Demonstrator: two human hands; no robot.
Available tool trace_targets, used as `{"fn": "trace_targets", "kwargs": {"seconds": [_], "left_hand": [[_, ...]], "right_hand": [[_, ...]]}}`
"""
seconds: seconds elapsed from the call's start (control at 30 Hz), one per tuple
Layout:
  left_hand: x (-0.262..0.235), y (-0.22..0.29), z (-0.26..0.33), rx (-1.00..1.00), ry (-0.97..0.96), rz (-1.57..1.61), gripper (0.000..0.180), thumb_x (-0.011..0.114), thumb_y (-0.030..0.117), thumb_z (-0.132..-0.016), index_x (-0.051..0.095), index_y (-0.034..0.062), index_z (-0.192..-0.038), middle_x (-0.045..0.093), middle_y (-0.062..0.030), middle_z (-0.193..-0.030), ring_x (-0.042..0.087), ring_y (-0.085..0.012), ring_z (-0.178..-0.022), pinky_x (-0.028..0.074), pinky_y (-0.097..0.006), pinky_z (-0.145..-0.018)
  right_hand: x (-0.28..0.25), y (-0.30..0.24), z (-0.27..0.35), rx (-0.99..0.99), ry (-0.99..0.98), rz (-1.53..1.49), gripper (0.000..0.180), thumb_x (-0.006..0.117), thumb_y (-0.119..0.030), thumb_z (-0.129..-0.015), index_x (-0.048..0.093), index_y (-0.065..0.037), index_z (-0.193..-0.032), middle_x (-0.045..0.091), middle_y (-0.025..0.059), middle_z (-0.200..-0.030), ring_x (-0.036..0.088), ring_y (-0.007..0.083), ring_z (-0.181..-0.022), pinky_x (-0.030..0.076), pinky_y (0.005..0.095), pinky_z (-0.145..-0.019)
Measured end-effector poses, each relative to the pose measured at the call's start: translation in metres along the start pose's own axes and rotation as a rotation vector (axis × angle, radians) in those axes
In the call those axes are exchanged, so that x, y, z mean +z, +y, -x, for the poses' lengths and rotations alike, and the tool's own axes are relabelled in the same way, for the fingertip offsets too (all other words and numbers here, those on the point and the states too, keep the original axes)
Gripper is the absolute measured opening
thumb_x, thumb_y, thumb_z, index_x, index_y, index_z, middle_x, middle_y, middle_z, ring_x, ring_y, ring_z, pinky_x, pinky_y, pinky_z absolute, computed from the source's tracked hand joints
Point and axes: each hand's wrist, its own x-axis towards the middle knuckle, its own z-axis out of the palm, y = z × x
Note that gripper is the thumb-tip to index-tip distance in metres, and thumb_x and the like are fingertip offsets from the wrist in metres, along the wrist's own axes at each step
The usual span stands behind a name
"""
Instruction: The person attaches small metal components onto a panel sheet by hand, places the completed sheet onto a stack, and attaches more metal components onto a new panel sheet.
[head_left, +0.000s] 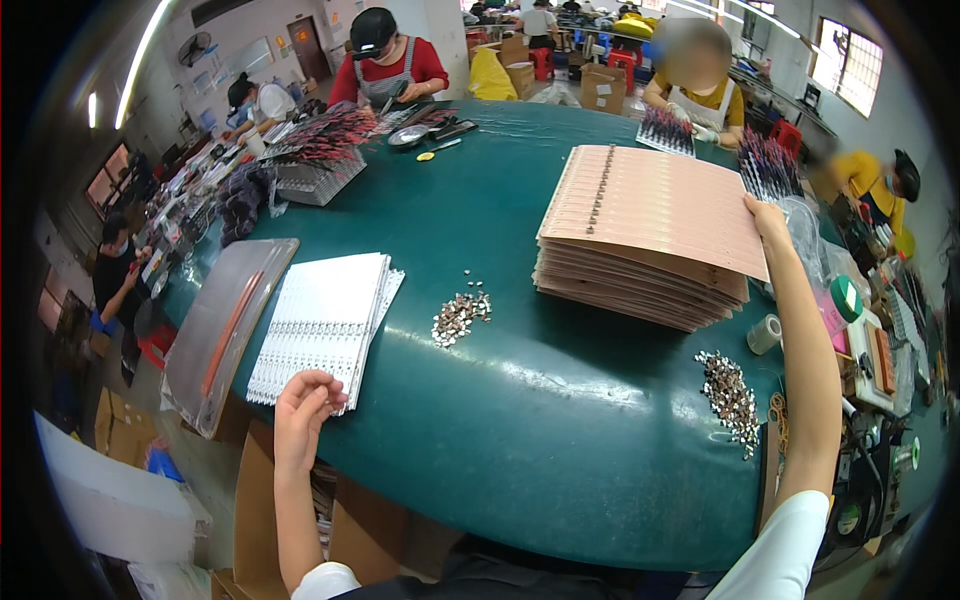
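My left hand (303, 402) rests with curled fingers at the near corner of a stack of white perforated sheets (325, 318) on the green table (540, 400). Across the table, my right hand (768, 218) reaches to the right edge of a tall stack of pink card sheets (650, 230) and grips the top sheet there. A small heap of tiny metal parts (460, 312) lies between the two stacks. A larger heap of the same parts (730, 395) lies near my right forearm.
A grey tray (225, 325) overhangs the table's left edge. A tape roll (765, 333) and cluttered tools sit at right. Other people work at the far side with racks of dark parts (320, 150). Cardboard boxes (255, 510) stand below the table.
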Motion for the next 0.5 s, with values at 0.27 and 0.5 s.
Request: {"fn": "trace_targets", "kwargs": {"seconds": [0.27,0.5], "left_hand": [[-0.019,-0.002,-0.069,0.426,0.005,-1.401,0.046,0.063,0.037,-0.092,0.06,-0.0004,-0.12,0.06,-0.019,-0.125,0.058,-0.0323,-0.116,0.046,-0.041,-0.094],[0.005,-0.033,-0.105,-0.165,0.05,-1.905,0.101,0.061,0.068,-0.081,0.033,-0.0031,-0.147,0.05,-0.0346,-0.133,0.052,-0.0431,-0.124,0.044,-0.05,-0.1]], "right_hand": [[-0.016,0.004,-0.012,-0.014,-0.174,0.002,0.031,0.066,-0.019,-0.09,0.053,-0.01,-0.063,0.044,-0.0047,-0.055,0.036,0.0063,-0.043,0.026,0.0265,-0.039],[-0.003,-0.009,0.024,0.108,-0.103,0.214,0.023,0.059,-0.025,-0.093,0.056,-0.01,-0.077,0.048,-0.0054,-0.063,0.043,0.0054,-0.049,0.034,0.0227,-0.044]]}}
